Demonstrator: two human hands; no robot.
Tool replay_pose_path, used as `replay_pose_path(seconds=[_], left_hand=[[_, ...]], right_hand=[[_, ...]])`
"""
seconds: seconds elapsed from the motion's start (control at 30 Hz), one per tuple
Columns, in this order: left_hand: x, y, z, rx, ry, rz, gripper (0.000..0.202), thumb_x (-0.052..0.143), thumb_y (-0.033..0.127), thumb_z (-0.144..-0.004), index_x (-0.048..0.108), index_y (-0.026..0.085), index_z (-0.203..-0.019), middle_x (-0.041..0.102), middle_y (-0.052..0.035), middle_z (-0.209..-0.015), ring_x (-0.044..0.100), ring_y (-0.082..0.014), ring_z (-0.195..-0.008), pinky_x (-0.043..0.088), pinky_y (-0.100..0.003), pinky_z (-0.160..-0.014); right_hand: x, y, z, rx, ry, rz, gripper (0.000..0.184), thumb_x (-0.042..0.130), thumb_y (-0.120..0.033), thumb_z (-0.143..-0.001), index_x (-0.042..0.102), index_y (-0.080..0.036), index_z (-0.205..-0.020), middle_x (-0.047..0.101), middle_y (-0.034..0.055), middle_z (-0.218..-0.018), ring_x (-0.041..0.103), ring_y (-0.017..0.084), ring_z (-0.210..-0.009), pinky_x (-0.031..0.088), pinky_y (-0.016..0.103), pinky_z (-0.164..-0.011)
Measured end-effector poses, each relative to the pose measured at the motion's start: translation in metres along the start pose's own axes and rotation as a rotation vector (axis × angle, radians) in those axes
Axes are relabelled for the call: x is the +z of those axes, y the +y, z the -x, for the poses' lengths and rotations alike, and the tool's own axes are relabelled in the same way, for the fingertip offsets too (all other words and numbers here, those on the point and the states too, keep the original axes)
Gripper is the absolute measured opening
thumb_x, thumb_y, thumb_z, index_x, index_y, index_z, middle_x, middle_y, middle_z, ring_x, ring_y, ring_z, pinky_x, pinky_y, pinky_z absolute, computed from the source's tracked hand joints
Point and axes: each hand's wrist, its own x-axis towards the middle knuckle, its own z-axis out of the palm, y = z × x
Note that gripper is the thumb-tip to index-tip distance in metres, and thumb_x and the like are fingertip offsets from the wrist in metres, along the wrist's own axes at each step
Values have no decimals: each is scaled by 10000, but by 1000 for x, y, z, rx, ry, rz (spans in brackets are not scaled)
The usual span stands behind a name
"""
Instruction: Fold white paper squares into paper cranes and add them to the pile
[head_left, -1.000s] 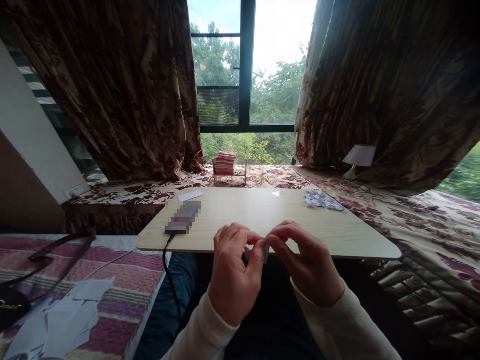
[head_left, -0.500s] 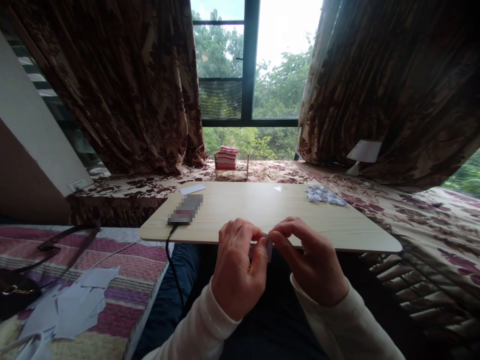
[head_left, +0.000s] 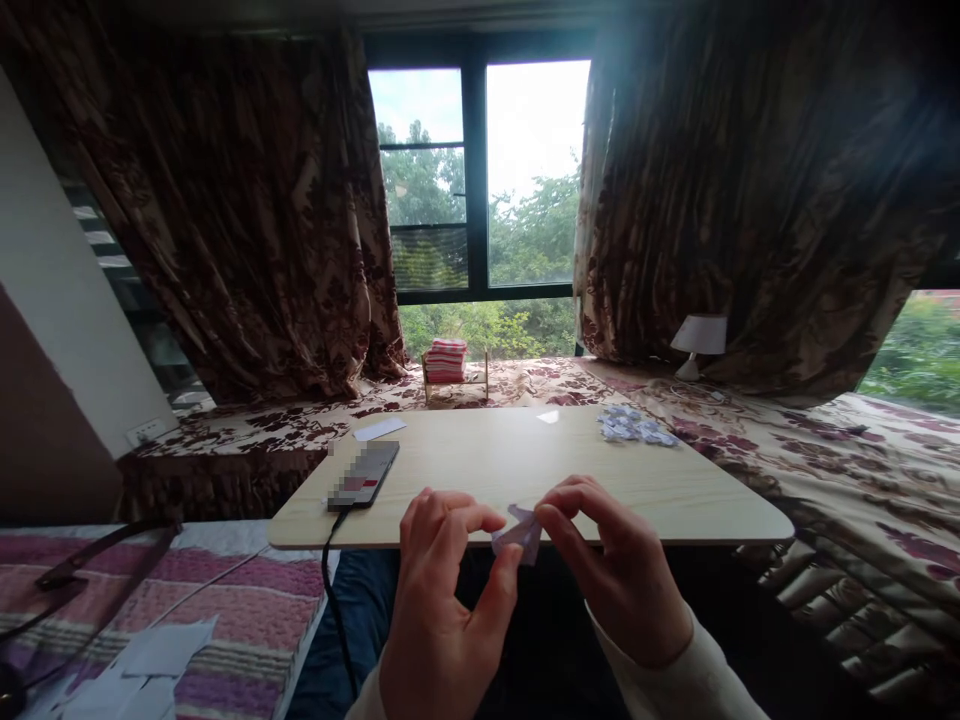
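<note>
Head view: your right hand [head_left: 619,565] pinches one small folded paper [head_left: 529,545] by the table's [head_left: 480,455] near edge, fingertips covering part of it; your left hand [head_left: 446,600] has thumb and forefinger parted at its other side, contact unclear. On the table: dark device [head_left: 381,472] with black cable [head_left: 328,590], left; white slip [head_left: 380,429] behind it; heap of paper pieces [head_left: 636,425], far right. Beyond: striped cloths [head_left: 447,362], white lamp [head_left: 701,335]; at your left, loose sheets [head_left: 161,650] on a striped bedcover [head_left: 247,590].
</note>
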Motion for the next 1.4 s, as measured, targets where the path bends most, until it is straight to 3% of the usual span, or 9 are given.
replay_pose_path(seconds=[0.3,0.57,0.7,0.83,1.0,1.1,1.27,1.4], left_hand=[[-2,-3,-2,-24,-79,-36,47,524,173,-809,518,214,-787,551,-29,-848,528,-198,-861,406,-384,-867],[-3,-2,-1,-21,-86,46,115,466,119,-841,516,206,-784,551,-6,-810,538,-171,-831,278,-434,-988],[-4,-7,-2,-56,-109,80,124,471,131,-843,557,217,-823,565,-15,-840,536,-180,-878,338,-404,-946],[-3,-6,-10,-88,-50,101,89,556,183,-800,579,205,-883,575,-39,-906,529,-198,-936,393,-368,-894],[-3,-6,-21,-126,-238,191,65,563,168,-781,612,189,-743,593,-25,-770,554,-179,-803,428,-347,-825],[-5,-8,-22,-190,-281,272,93,580,164,-765,612,179,-679,593,-21,-720,559,-170,-757,446,-312,-759],[1,-14,-16,-387,-162,415,115,577,241,-798,630,168,-726,622,-8,-719,571,-143,-711,447,-261,-710],[10,-16,-10,-517,-80,479,151,600,312,-786,645,168,-778,656,-6,-745,588,-147,-727,454,-249,-712]], right_hand=[[-1,-5,-1,-43,25,28,127,520,-160,-847,521,-199,-726,536,-2,-681,502,147,-668,414,293,-629],[-1,-1,-2,-56,-7,12,101,528,-152,-845,531,-203,-758,543,-1,-695,499,146,-682,412,297,-639],[-3,1,-3,-39,-36,5,104,527,-164,-847,539,-197,-749,549,7,-698,504,147,-681,415,300,-631],[-4,-1,-3,-39,-98,21,115,529,-163,-839,549,-191,-729,550,10,-671,504,152,-664,420,307,-623],[1,-3,-4,-63,-141,38,109,538,-161,-828,549,-189,-723,551,12,-665,505,155,-665,425,311,-622],[1,-1,-6,-51,-161,42,117,533,-175,-835,559,-192,-722,565,14,-667,518,156,-669,435,312,-628],[-5,0,-3,-43,-60,89,89,507,-186,-855,587,-204,-889,613,38,-837,556,168,-806,449,312,-712],[-3,0,5,-3,-42,111,65,519,-189,-850,555,-207,-799,582,13,-761,527,149,-725,432,296,-657]])
